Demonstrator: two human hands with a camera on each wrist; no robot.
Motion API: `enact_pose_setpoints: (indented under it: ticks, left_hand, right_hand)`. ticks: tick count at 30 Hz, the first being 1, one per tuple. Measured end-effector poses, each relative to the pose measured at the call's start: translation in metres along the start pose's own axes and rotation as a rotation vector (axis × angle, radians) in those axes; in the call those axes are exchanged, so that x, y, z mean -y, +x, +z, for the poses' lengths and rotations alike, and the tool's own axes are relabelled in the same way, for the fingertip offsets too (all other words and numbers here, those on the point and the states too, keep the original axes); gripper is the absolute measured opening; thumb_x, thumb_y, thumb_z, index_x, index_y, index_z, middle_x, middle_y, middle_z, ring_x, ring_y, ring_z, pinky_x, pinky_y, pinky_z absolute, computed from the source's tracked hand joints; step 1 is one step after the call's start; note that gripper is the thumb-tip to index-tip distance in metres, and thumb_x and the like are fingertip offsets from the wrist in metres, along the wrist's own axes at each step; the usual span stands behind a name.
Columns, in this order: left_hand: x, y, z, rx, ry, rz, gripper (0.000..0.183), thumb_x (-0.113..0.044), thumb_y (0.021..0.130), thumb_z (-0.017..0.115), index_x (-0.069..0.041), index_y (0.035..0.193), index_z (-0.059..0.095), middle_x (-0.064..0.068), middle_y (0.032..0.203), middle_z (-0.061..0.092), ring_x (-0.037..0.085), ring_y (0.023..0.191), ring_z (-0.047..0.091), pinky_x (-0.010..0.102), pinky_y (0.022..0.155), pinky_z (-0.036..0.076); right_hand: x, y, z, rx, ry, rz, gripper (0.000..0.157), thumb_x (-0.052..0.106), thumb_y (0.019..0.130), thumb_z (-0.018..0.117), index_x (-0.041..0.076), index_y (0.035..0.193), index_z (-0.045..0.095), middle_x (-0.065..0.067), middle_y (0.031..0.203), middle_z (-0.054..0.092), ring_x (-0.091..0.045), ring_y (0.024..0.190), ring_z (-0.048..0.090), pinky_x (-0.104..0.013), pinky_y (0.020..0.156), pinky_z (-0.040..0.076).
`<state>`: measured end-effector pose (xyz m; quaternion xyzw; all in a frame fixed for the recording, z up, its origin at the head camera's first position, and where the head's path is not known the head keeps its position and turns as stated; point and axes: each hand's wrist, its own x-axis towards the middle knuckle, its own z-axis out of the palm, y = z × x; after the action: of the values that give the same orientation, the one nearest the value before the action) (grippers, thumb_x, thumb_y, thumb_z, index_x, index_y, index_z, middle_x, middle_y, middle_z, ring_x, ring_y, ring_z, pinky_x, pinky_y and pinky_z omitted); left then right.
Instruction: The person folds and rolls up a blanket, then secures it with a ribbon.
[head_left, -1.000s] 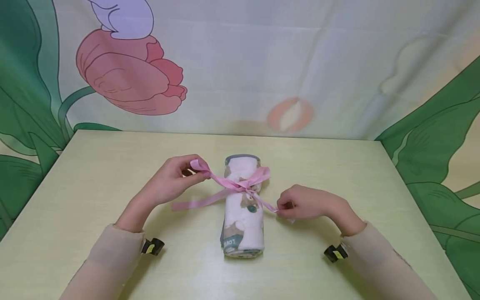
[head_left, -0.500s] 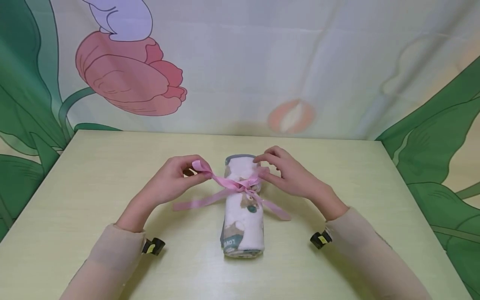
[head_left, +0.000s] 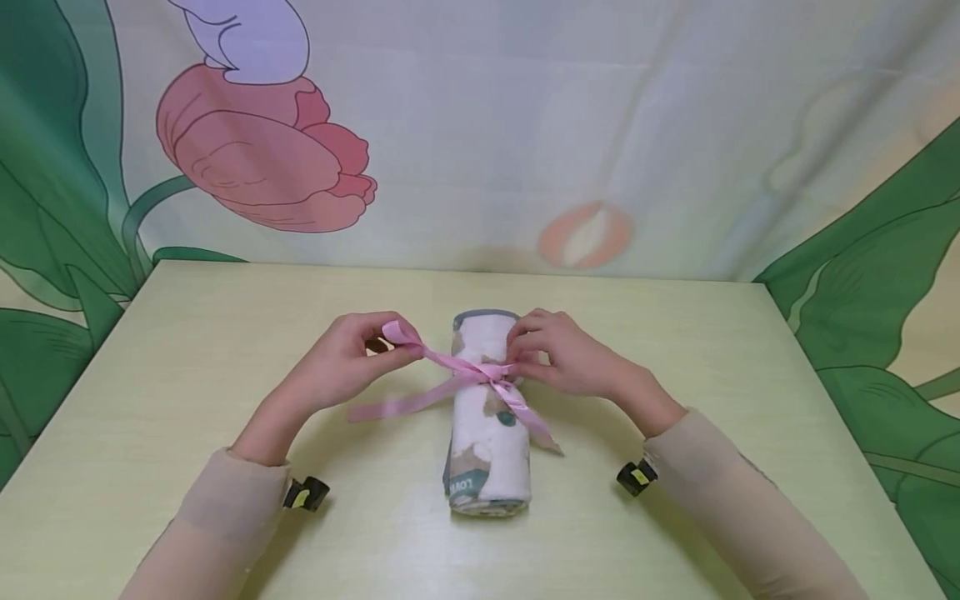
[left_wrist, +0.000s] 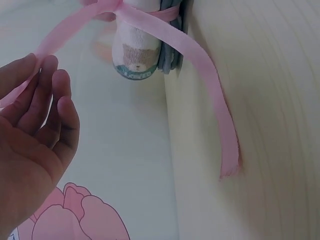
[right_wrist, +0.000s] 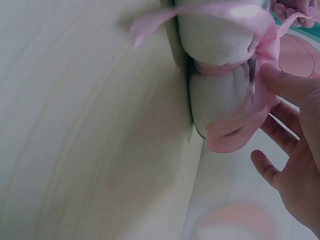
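Observation:
A rolled towel [head_left: 491, 467], white with teddy-bear prints and a grey-blue edge, lies lengthwise on the table. A pink ribbon [head_left: 450, 362] is tied round its middle in a bow, with one tail out to the left and the other down to the right. My left hand [head_left: 352, 358] pinches the bow's left loop between thumb and fingers, off to the towel's left. At the towel's upper right, my right hand [head_left: 573, 354] pinches the right loop close to the knot. In the right wrist view, the loop [right_wrist: 232, 142] hangs beyond the thumb. A ribbon tail [left_wrist: 227, 145] curves down in the left wrist view.
The light wooden table [head_left: 225, 308] extends to either side of the towel. Behind it hangs a printed curtain [head_left: 480, 142] with flowers and leaves. A small black device [head_left: 306, 494] sits at the left cuff, another [head_left: 637, 477] at the right.
My right hand has let go of the right tail, moved up and left, and taken hold of the right loop. That tail now hangs lower across the towel. My left hand stays put.

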<state>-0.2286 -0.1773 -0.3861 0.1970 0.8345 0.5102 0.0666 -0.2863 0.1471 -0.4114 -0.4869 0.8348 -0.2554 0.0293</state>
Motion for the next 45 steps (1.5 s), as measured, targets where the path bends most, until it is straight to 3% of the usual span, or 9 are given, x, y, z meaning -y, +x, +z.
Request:
enact_pose_setpoints:
  ticks: [8,17,25,28,40,42,45]
  left_hand:
    - [0.004,-0.006,-0.002,0.012,0.056,-0.034,0.005,-0.017,0.095,0.076,-0.013,0.097,0.076,0.0,0.093,0.069,0.023,0.082,0.059,0.035,0.073,0.051]
    - [0.014,-0.009,-0.004,-0.003,0.13,-0.096,0.005,-0.014,0.094,0.076,-0.01,0.097,0.076,0.001,0.088,0.067,0.022,0.066,0.054,0.029,0.059,0.044]
    - [0.017,-0.008,-0.002,-0.015,0.219,-0.286,0.013,-0.017,0.094,0.073,-0.005,0.092,0.077,0.007,0.075,0.065,0.018,0.06,0.043,0.029,0.054,0.034]
    - [0.017,-0.008,0.0,0.0,0.238,-0.326,0.014,-0.018,0.093,0.072,-0.005,0.091,0.078,0.007,0.072,0.063,0.018,0.058,0.042,0.03,0.053,0.033]
    - [0.014,-0.008,0.002,0.06,0.218,-0.378,0.018,-0.021,0.095,0.07,-0.004,0.097,0.075,0.009,0.08,0.067,0.018,0.06,0.043,0.031,0.054,0.035]
    - [0.015,-0.009,0.001,0.074,0.207,-0.371,0.019,-0.023,0.096,0.07,-0.005,0.098,0.074,0.01,0.082,0.066,0.02,0.064,0.046,0.032,0.057,0.038]
    - [0.015,-0.011,0.0,0.113,0.198,-0.337,0.023,-0.029,0.097,0.071,-0.007,0.103,0.071,0.009,0.094,0.067,0.023,0.079,0.056,0.037,0.068,0.046]
  right_hand:
    - [-0.001,-0.013,-0.001,0.059,-0.079,0.016,0.005,0.02,0.092,0.079,0.02,0.09,0.075,0.015,0.089,0.066,-0.014,0.094,0.058,-0.042,0.084,0.04]
    - [-0.014,-0.029,-0.001,0.069,-0.022,0.031,0.005,0.014,0.092,0.079,0.016,0.089,0.075,0.013,0.085,0.069,-0.014,0.084,0.06,-0.038,0.078,0.048]
    - [-0.015,-0.041,-0.009,0.073,0.015,0.085,0.006,0.012,0.091,0.079,0.015,0.087,0.075,0.013,0.084,0.067,-0.016,0.086,0.061,-0.037,0.08,0.05]
    - [-0.015,-0.045,-0.011,0.075,0.017,0.101,0.006,0.012,0.092,0.079,0.015,0.087,0.076,0.013,0.084,0.067,-0.018,0.086,0.062,-0.037,0.08,0.05]
    - [-0.016,-0.056,-0.01,0.031,0.059,0.196,0.003,0.015,0.093,0.079,0.015,0.091,0.076,0.012,0.088,0.068,-0.014,0.085,0.059,-0.041,0.077,0.051]
    - [-0.013,-0.054,-0.008,0.001,0.063,0.19,0.005,0.016,0.093,0.078,0.013,0.095,0.075,0.01,0.094,0.068,-0.015,0.09,0.059,-0.041,0.081,0.05]
    - [-0.003,-0.048,-0.007,-0.072,0.054,0.171,0.02,0.021,0.092,0.08,0.011,0.107,0.07,0.003,0.111,0.066,-0.02,0.107,0.058,-0.044,0.093,0.046]
